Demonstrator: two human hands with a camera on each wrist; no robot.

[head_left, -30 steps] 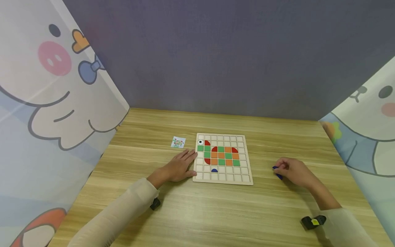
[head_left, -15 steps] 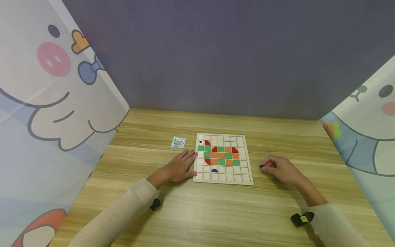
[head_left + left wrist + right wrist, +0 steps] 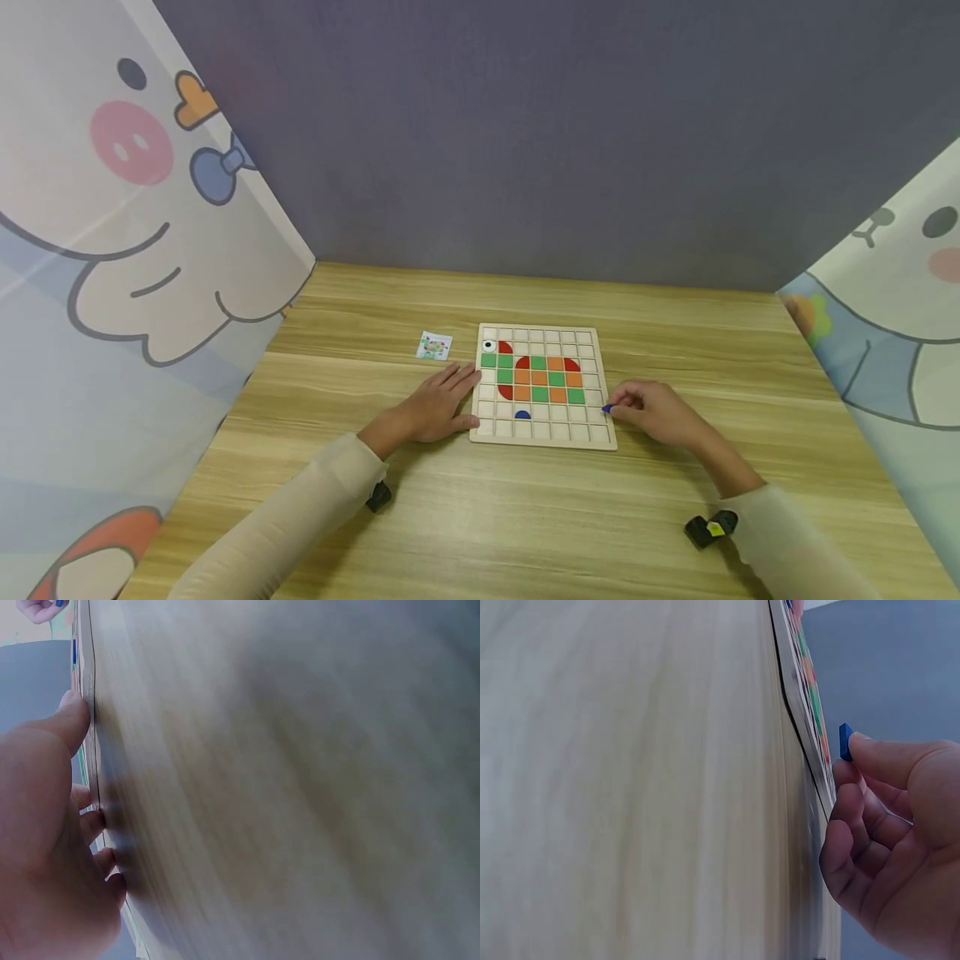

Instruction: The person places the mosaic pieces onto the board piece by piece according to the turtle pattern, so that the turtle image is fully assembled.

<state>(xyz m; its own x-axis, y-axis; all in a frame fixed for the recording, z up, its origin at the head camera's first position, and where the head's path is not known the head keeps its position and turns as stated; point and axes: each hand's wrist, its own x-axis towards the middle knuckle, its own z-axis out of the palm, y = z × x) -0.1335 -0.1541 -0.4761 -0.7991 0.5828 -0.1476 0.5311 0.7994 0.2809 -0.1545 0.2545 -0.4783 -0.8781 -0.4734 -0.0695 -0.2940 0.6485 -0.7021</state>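
Note:
A pale wooden grid board [image 3: 570,432] lies on the table, with green, orange and red tiles [image 3: 547,379] set in its cells. Near its upper left corner is a white tile with a black dot [image 3: 489,346]. Lower down sits a blue half-round tile [image 3: 522,414]. My left hand [image 3: 435,406] lies with straight fingers along the board's left edge, its fingertips touching the rim. Between thumb and index finger my right hand [image 3: 656,412] pinches a blue tile [image 3: 845,742], held at the right edge of the board; the fingers hide part of it.
A small printed picture card [image 3: 433,346] lies left of the board on the wood-grain table [image 3: 525,517]. Behind the table rises a grey panel [image 3: 555,142], and cartoon-printed sheets [image 3: 150,275] stand at both sides.
My right hand has moved left across the table with the blue tile, from well right of the board to its right edge. The left hand has stayed in place.

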